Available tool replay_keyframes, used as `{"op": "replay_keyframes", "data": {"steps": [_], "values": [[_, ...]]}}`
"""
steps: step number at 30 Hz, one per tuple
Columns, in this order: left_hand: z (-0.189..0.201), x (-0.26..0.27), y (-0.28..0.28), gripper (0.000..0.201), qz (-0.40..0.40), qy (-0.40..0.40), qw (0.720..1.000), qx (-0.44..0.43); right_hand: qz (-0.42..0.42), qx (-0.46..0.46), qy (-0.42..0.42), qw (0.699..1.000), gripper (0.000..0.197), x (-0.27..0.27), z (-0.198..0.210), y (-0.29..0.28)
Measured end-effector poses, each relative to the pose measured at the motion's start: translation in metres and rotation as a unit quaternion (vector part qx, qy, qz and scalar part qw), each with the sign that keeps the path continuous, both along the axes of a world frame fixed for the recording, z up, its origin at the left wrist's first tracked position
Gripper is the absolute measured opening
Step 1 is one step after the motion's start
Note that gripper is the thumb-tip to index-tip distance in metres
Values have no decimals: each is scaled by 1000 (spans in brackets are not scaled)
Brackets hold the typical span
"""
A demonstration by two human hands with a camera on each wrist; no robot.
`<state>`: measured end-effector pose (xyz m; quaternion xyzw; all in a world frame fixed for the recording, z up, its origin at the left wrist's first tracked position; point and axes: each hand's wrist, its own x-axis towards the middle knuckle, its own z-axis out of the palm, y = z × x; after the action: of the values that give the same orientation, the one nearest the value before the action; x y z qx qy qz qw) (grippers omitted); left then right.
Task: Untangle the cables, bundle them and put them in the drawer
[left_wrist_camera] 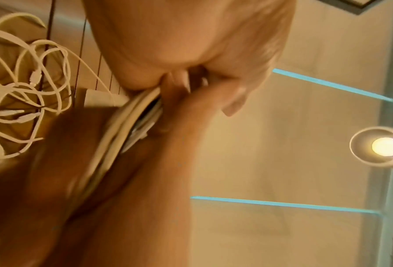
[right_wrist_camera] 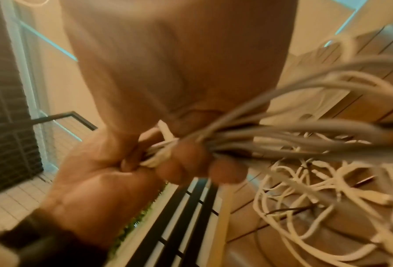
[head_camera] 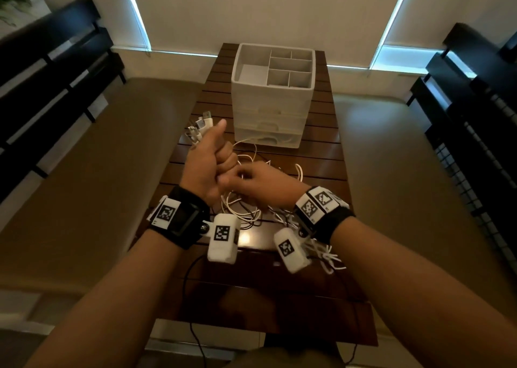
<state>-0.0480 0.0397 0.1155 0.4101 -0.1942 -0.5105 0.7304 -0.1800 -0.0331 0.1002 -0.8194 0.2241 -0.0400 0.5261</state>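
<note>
My left hand [head_camera: 209, 155] is raised over the table with the thumb up and grips a bunch of white cables [head_camera: 199, 125], whose plugs stick out above the fist. Just below it my right hand [head_camera: 251, 183] pinches the same cable strands [right_wrist_camera: 271, 133] where they leave the left fist; its curled fingers [right_wrist_camera: 179, 162] wrap them. In the left wrist view the strands [left_wrist_camera: 122, 130] run between both hands. The loose tangle [head_camera: 243, 209] lies on the slatted wooden table [head_camera: 321, 155] under the hands. A white drawer organizer [head_camera: 272, 102] stands behind, drawers closed.
More white cable ends [head_camera: 324, 251] lie near the table's front right edge. A thin black wire [head_camera: 187, 283] hangs off the front. Dark benches [head_camera: 56, 68] flank the table on both sides. The organizer's open top compartments [head_camera: 289, 65] hold nothing visible.
</note>
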Motion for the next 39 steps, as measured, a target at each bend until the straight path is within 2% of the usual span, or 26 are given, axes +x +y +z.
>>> {"op": "replay_keyframes", "data": {"steps": [3,5,9,11,14,16,19,22,24,27,30,33,35,39], "values": [[-6,7,6,53,-25,-51,998,27,47,-144,81,985,29,-16,-19,-6],[-11,6,11,51,-25,-94,994,50,45,-198,126,971,23,-25,-31,-12],[-16,22,18,48,12,-137,986,92,6,-310,231,922,29,-51,-41,-31],[-21,32,22,46,23,-155,981,112,-27,-325,244,913,23,-61,-38,-38],[-34,28,23,44,17,-228,960,162,-53,-346,222,910,23,-58,-33,-41],[-36,20,19,41,-1,-311,935,169,-43,-346,214,912,23,-53,-32,-38],[-30,7,16,27,-91,-472,866,139,-22,-341,206,917,21,-48,-30,-30],[-38,-7,16,24,-211,-493,835,124,-25,-341,202,918,26,-42,-22,-29],[-45,-11,15,19,-221,-499,831,110,-27,-342,194,919,27,-38,-10,-31],[-33,-3,12,18,-182,-497,843,91,-20,-332,124,935,27,-38,7,-35],[-11,13,11,3,-156,-524,834,81,-41,-265,62,961,19,-41,21,-39],[-6,25,13,15,-145,-561,809,94,-37,-201,107,973,15,-51,15,-50],[-13,28,17,20,-146,-562,807,111,-34,-149,142,978,12,-63,0,-57],[-37,29,26,20,-153,-541,816,136,-58,-182,150,970,21,-80,-15,-64]]}}
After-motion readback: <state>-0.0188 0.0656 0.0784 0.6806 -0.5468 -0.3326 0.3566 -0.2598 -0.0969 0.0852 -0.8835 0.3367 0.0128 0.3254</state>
